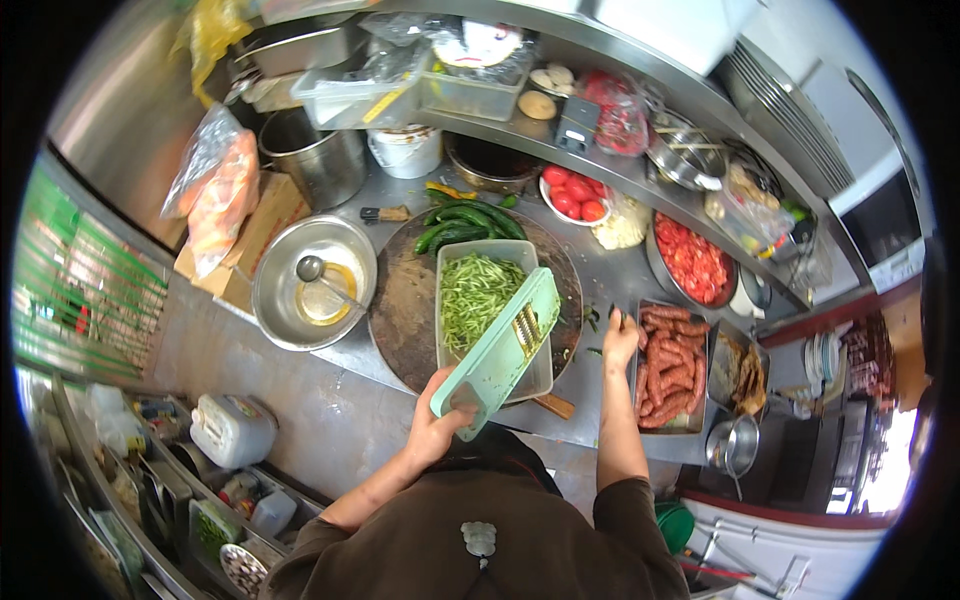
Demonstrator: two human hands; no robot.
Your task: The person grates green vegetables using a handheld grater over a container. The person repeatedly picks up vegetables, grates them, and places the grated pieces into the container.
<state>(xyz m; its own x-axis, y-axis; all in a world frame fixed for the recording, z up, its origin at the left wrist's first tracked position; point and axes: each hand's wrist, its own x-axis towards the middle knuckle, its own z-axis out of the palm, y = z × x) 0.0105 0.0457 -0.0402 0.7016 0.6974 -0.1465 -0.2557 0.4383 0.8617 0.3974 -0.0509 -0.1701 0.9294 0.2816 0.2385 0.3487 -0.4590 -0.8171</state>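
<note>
My left hand (439,420) grips the handle end of a pale green mandoline grater (491,360), tilted over a clear plastic tub (541,379). The grater's metal blade section (527,330) faces up, with green bits stuck beside it. Shredded green cucumber (476,296) fills much of the tub, which stands on a round wooden chopping block (405,300). Whole dark green cucumbers (472,219) lie behind it on the block. To the right, my right hand (621,339) is beside the sausage tray, pinching a small dark piece (613,309) at its fingertips. Dark green scraps (592,319) lie on the counter nearby.
A steel bowl (270,300) with a ladle (311,268) stands left of the block. On the right are a tray of sausages (667,367), a bowl of cut tomatoes (690,255) and whole tomatoes (576,196). A knife (386,214) lies behind; a loaded shelf (517,127) overhangs the back.
</note>
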